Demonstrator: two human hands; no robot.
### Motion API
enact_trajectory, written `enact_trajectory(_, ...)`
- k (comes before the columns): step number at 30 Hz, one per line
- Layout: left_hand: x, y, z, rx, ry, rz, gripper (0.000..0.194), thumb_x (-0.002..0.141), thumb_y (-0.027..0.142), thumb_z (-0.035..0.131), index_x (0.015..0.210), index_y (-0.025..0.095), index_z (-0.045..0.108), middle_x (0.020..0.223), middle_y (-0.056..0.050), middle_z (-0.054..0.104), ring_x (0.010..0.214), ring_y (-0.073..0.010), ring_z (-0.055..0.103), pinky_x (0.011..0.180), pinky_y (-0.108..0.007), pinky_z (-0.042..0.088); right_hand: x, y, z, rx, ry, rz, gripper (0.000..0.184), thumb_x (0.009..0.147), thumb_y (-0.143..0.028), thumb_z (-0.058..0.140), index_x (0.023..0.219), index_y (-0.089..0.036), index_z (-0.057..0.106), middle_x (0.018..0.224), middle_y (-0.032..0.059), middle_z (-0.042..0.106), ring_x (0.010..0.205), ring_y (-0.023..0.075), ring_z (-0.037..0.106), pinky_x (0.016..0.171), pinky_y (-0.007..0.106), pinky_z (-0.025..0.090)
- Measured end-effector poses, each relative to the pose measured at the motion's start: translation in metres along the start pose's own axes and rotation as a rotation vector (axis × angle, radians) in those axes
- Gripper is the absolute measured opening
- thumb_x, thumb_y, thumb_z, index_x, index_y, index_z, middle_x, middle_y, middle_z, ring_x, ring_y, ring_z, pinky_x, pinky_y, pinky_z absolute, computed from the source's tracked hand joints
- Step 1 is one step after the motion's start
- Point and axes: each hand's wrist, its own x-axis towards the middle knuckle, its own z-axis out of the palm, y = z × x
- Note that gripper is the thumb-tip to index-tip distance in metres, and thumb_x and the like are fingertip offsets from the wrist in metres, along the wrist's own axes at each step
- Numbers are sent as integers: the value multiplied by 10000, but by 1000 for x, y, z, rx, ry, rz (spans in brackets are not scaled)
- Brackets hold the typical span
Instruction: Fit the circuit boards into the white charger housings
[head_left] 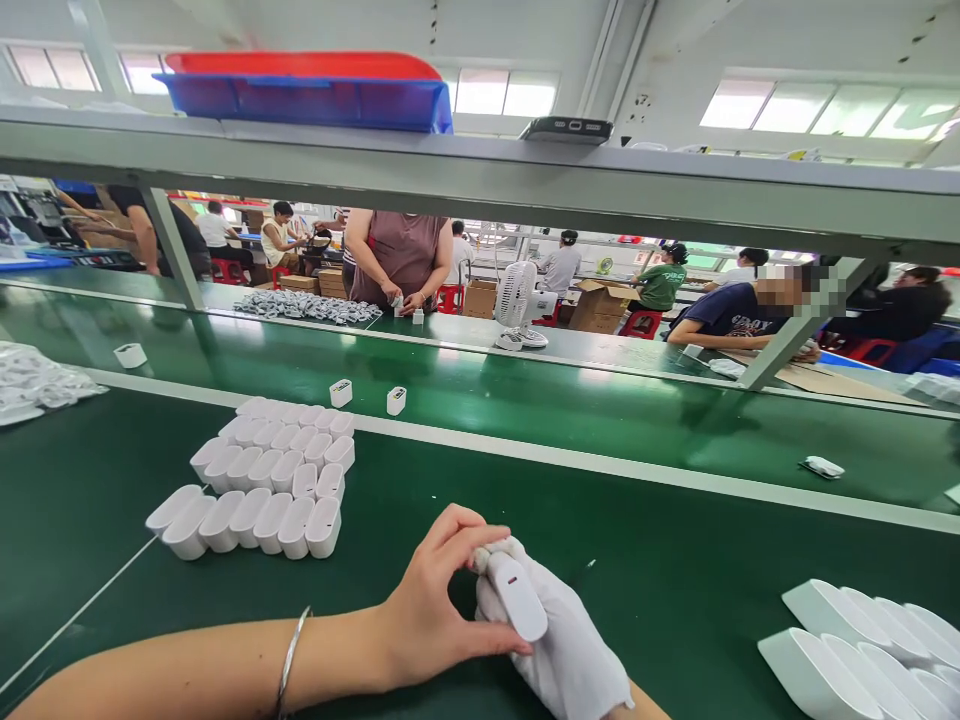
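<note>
My bare left hand [431, 595], with a silver bracelet at the wrist, curls its thumb and fingers around a white oval plastic housing [517, 598]. The housing has a small dark slot in its face. Behind it, my right hand [566, 640] wears a white glove and grips the same housing; most of the right fingers are hidden. Left of my hands, rows of white oval housings [259, 520] stand close together on the green table [450, 480]. More white housings [832, 670] lie in rows at the lower right.
Beyond a pale strip runs a green belt [600, 420] with a few white housings [341, 393] and a small wrapped part [823, 467]. A bag [41, 385] of parts lies far left. Overhead, a shelf [480, 170] bears blue and red trays [307, 95]. Co-workers sit or stand across.
</note>
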Motion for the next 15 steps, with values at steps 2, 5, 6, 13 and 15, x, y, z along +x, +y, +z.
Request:
enact_trajectory(2, 0, 3, 0, -18, -29, 37, 626, 633, 255, 839, 1191, 265, 556, 1005, -39, 542, 864, -179, 546, 735, -270, 528, -1, 6, -9, -95, 10, -73, 249, 611, -303, 829, 641, -174, 618, 545, -47, 428, 517, 91, 382, 482, 210, 371)
enact_trajectory(5, 0, 4, 0, -11, -38, 97, 545, 684, 227, 782, 1181, 243, 560, 1003, -48, 564, 889, -183, 558, 786, -281, 517, 0, 15, -27, -208, 35, -174, 198, 673, -335, 789, 669, -200, 645, 572, -19, 501, 549, 128, 455, 515, 248, 416)
enact_trajectory(6, 1, 4, 0, -3, -35, 114, 534, 693, 223, 768, 1184, 238, 556, 1000, -51, 566, 887, -183, 559, 789, -282, 515, 1, 17, -33, -237, 41, -193, 176, 698, -342, 770, 689, -207, 658, 587, -11, 524, 558, 138, 476, 523, 257, 426)
enact_trajectory(13, 1, 5, 1, 37, -35, 203, 507, 722, 199, 705, 1199, 226, 536, 981, -58, 566, 859, -181, 562, 778, -285, 523, 10, 31, -52, -387, 73, -321, 209, 717, -429, 733, 742, -225, 692, 674, 20, 624, 629, 188, 578, 570, 294, 478)
enact_trajectory(15, 0, 4, 0, 51, -41, 203, 532, 710, 182, 701, 1209, 234, 522, 989, -55, 568, 873, -185, 566, 796, -295, 525, 12, 27, -49, -431, 77, -357, 245, 718, -458, 709, 791, -224, 704, 753, 38, 661, 699, 205, 607, 610, 302, 487)
